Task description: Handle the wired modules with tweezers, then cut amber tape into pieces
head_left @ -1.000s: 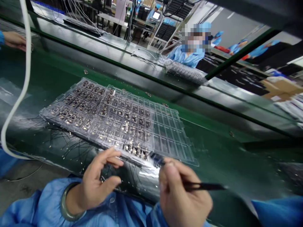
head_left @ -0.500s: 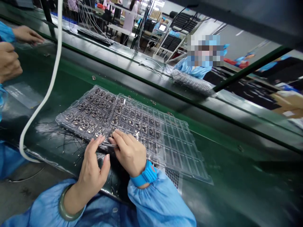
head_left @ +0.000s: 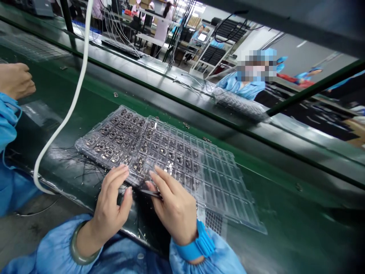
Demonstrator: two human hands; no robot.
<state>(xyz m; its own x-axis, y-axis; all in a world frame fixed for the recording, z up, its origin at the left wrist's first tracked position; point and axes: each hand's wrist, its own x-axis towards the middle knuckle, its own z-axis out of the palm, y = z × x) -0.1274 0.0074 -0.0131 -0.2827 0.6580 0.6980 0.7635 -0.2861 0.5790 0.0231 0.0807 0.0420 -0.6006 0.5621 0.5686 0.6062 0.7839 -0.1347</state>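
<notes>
Right hand has shifted rightward and nearer the body, away from the left hand, which has hardly moved; of the two co-worker's hands seen at far left half a second ago, one co-worker's hand remains in sight. Head view, only view: two bare hands, one pair of tweezers, two clear trays side by side, the left tray and the right tray; whether their edges overlap, cannot tell. Boards sit in rows across the left tray and in the left part of the right one, too many and too small to count surely. Beyond the trays, three loose parts plain on the green bench. Right thumb and forefinger pinch the tweezers, which lie almost flat, pointing left into the gap between the hands, just beside the near tray edge; cannot tell whether the tips grip anything. Right fingertips over the near edge of the right tray, nearest boards just beyond them; contact unclear. Left fingers close together, thumb held apart, palm bare; fingertips at the near edge of the left tray, its boards immediately past them, touch unclear. One blue band at right wrist, one bangle at left. Many thin black wires by the left tray's front; one white cable left of it.
</notes>
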